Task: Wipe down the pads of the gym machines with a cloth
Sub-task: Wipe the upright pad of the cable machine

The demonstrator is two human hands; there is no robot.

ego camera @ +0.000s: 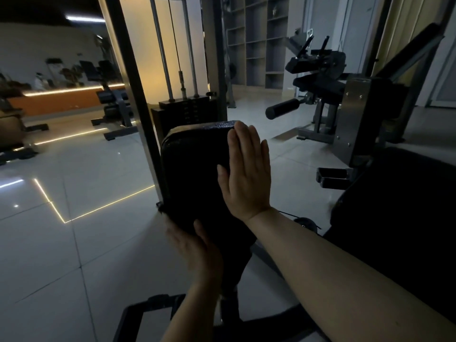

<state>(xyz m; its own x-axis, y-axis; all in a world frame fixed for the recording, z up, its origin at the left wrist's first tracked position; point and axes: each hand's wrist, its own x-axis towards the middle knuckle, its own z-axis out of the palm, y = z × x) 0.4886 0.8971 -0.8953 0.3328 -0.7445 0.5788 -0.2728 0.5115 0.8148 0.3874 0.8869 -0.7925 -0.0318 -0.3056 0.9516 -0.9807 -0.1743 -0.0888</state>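
An upright black pad [195, 169] of a cable machine stands in the middle of the view. A dark, textured cloth [209, 125] seems to lie over it, and its lower end hangs below the pad. My right hand [244, 174] lies flat against the pad's right side, fingers straight and pointing up, pressing on the cloth. My left hand [197, 250] is blurred at the pad's lower left corner. Its thumb is on the front and its fingers go behind, gripping the cloth's lower edge there.
The weight stack [187, 112] and a steel upright [133, 82] stand just behind the pad. A leg machine with a roller pad [283, 108] is at the right, a dark seat [394, 206] near right, benches [113, 99] far left. The floor is glossy tile [74, 218].
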